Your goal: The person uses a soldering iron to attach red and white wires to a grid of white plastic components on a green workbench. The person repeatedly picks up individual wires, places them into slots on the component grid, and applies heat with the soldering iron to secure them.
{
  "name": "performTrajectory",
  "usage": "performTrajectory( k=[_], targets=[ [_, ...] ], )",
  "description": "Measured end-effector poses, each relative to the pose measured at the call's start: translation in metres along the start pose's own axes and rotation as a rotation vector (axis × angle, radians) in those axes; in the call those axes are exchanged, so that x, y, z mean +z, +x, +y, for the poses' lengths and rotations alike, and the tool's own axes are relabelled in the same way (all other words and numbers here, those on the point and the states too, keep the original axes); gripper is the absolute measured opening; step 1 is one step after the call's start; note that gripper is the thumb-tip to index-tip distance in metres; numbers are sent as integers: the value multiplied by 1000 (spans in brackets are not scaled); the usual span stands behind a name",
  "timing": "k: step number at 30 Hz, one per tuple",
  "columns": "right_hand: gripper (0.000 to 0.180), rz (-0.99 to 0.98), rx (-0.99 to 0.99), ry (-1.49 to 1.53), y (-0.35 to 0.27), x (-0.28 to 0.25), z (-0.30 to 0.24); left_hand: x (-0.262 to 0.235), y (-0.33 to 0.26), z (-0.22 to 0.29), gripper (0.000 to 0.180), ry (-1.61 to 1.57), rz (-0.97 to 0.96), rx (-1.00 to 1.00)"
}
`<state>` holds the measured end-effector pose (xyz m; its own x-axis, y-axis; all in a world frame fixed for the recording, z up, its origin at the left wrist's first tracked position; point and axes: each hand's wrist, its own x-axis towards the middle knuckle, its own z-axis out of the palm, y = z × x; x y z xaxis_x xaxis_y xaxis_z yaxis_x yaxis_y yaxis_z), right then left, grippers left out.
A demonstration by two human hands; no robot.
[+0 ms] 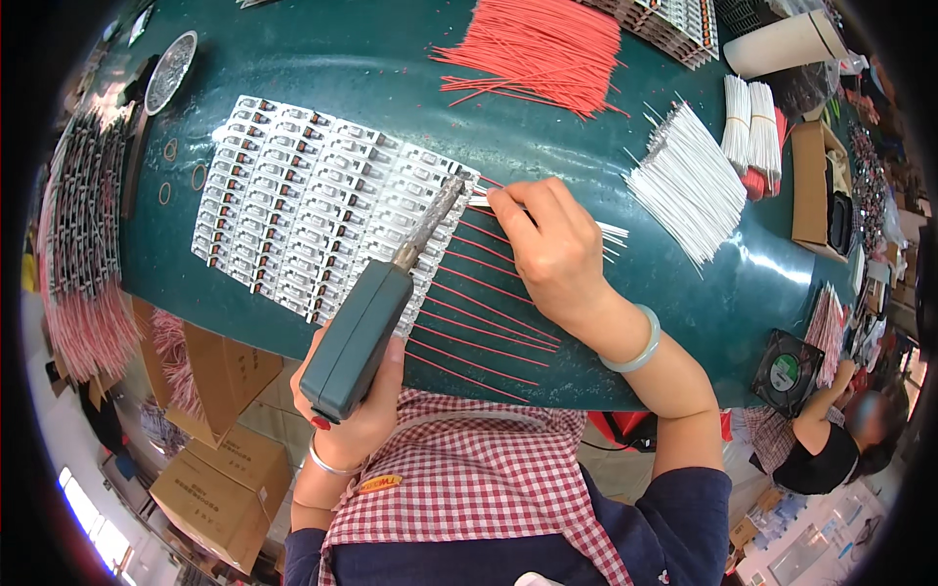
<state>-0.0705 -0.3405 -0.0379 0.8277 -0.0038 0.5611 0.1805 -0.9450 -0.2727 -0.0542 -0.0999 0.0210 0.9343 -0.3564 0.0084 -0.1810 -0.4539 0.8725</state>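
Observation:
My left hand (383, 389) is wrapped round the grip of a dark green soldering gun (360, 327). The gun's metal front reaches up to the right edge of a panel of small white circuit boards (322, 215). Close to that tip my right hand (555, 244) pinches white wires (612, 237), whose ends show on both sides of the fingers. How many wires it holds I cannot tell. Several red wires (498, 291) run from the panel's right edge toward me, lying spread on the green table (244, 313).
Loose red wires (537, 49) lie at the back and loose white wires (684, 186) at the right. Bundled white wires (750, 127), a cardboard box (816, 186) and a black fan (788, 371) line the right side. Wired boards (83, 215) hang at the left; a co-worker (831, 435) sits at far right.

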Motion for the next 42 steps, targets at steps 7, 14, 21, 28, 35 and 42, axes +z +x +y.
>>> performTrajectory(
  k=[7,14,21,28,35,42],
  targets=[
    [29,47,-9,3,1,-2,-4,-2,-2,0,25,25,0,33],
    [31,9,-14,35,-3,-4,-10,-4,-2,-1,20,7,-9,79],
    [31,-14,-15,23,-5,-2,-10,-4,-1,2,19,46,-78,49],
    [28,-21,-21,-11,-4,-2,-11,-2,-1,3,19,65,-81,137],
    [29,-4,-7,-8,-3,-2,-12,-3,-6,0,19,138,-31,143],
    [28,23,6,-2,-4,0,-13,-7,-13,-5,21,93,4,133]
  ],
)
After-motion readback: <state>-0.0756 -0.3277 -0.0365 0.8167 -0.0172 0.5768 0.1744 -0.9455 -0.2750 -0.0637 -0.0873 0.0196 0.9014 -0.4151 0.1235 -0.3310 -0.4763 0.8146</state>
